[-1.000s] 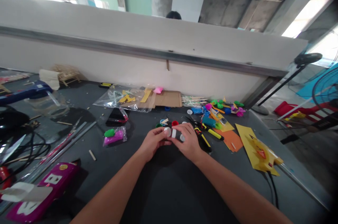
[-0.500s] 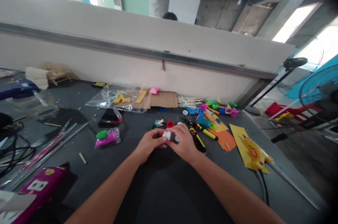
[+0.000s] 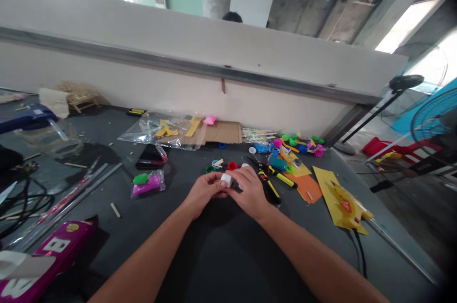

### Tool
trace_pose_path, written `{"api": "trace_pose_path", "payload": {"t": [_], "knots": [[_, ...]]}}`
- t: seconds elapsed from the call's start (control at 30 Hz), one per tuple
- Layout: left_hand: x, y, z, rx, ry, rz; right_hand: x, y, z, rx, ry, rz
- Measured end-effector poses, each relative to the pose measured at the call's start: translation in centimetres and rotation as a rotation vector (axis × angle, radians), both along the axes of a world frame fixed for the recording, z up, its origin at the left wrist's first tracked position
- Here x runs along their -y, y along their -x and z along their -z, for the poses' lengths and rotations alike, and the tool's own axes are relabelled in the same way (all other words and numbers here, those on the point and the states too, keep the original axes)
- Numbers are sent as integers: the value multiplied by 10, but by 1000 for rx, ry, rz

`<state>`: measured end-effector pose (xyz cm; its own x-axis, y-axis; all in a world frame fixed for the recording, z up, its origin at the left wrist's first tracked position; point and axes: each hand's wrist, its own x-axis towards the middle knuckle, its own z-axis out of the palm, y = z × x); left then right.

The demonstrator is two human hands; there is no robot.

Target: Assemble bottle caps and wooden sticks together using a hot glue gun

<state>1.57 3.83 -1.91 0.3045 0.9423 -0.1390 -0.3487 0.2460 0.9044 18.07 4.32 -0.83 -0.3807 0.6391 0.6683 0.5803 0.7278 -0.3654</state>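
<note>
Both of my hands meet at the middle of the dark grey table [image 3: 221,255]. My left hand [image 3: 204,192] and my right hand [image 3: 250,192] are both closed round a small white plastic cap [image 3: 226,180] with a dark piece behind it, mostly hidden by my right fingers. Just beyond my hands lie a red cap [image 3: 232,166], a green cap [image 3: 210,169] and a blue ring [image 3: 216,163]. A black and yellow cutter [image 3: 270,189] lies to the right of my right hand.
A purple and green clay packet [image 3: 147,182], a clear plastic bag [image 3: 162,131], cardboard [image 3: 223,132], colourful small parts [image 3: 291,148], orange and yellow card shapes [image 3: 341,200], cables [image 3: 21,200], metal rods [image 3: 67,198] and a magenta box [image 3: 53,253] lie about. A white partition wall [image 3: 214,55] backs the table.
My hands have kept together on the white cap, turning it slightly; two white caps showed a second ago, one shows now. The view has shifted a little.
</note>
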Motion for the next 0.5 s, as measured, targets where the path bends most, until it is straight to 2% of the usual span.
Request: {"api": "trace_pose_path", "payload": {"t": [0.5], "knots": [[-1,-1,0,-41,16,13,2,3,-2,29,8,-37]]}}
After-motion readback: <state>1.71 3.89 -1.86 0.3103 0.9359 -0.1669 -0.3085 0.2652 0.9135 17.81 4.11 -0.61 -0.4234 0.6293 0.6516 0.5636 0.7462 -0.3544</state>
